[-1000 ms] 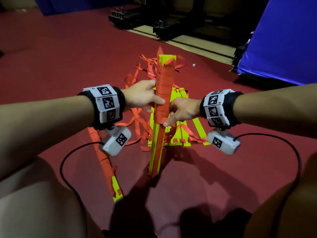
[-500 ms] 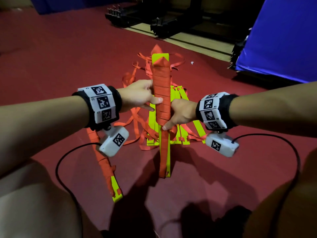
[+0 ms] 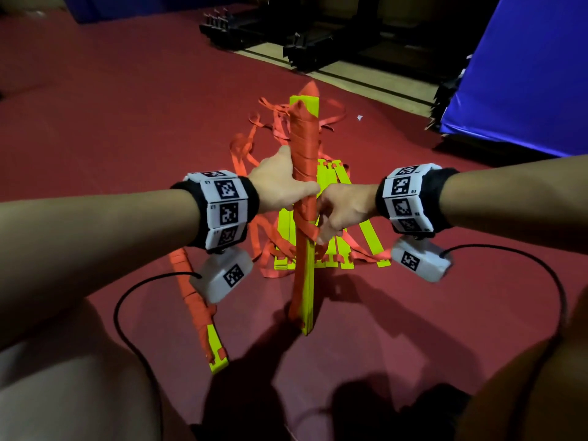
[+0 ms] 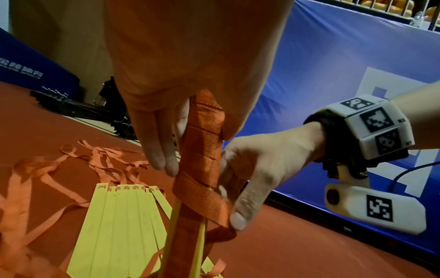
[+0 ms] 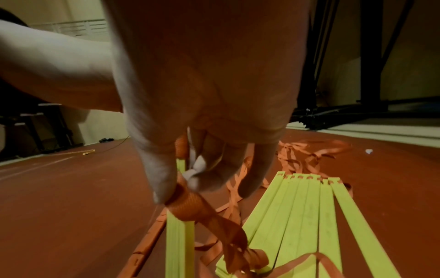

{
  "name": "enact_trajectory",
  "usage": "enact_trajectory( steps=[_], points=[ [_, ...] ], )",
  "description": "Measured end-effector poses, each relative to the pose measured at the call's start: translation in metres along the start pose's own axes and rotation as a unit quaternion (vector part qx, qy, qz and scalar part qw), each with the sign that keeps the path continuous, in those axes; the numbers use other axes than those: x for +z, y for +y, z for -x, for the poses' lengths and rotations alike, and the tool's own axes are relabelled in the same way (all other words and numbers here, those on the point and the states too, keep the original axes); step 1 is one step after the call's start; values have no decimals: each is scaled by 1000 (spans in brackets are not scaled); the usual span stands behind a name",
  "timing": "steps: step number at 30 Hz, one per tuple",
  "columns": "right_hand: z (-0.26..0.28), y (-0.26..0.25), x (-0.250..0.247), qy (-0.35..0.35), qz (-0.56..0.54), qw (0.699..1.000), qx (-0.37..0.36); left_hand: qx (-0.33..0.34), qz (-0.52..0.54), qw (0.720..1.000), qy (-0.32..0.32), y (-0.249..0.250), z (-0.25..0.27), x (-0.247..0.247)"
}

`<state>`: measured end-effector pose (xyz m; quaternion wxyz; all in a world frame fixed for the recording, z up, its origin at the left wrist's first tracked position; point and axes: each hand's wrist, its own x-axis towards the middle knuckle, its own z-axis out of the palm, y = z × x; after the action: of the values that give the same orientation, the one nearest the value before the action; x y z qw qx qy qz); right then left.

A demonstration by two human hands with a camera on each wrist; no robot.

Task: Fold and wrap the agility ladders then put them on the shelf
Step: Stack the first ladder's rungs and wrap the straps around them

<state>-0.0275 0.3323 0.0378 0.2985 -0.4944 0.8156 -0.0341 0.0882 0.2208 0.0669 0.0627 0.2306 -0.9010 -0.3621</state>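
The ladder bundle, yellow slats bound in orange strap over its upper half, stood upright on the red floor. The left hand gripped its middle; the right hand pinched the strap. Loose slats lay at 12 o'clock behind it.

The white wrist bands carry black square code marks, with tiny letters too small to read. The blue mat has blurry white writing.

Strap: woven orange cloth, slight sheen. Rungs: smooth matt yellow plastic. Floor: matt red.
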Motion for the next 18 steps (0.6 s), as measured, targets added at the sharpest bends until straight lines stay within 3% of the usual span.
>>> enact_trajectory(
  steps=[8,14,18],
  points=[
    [2,0,-1,30,25,999,3,-14,126,990,-70,-11,-6,-8],
    [-2,0,2,14,-25,999,19,23,121,982,-144,-9,2,-15],
    [0,5,5,57,-15,998,11,21,109,985,-133,-7,5,-16]
  ],
)
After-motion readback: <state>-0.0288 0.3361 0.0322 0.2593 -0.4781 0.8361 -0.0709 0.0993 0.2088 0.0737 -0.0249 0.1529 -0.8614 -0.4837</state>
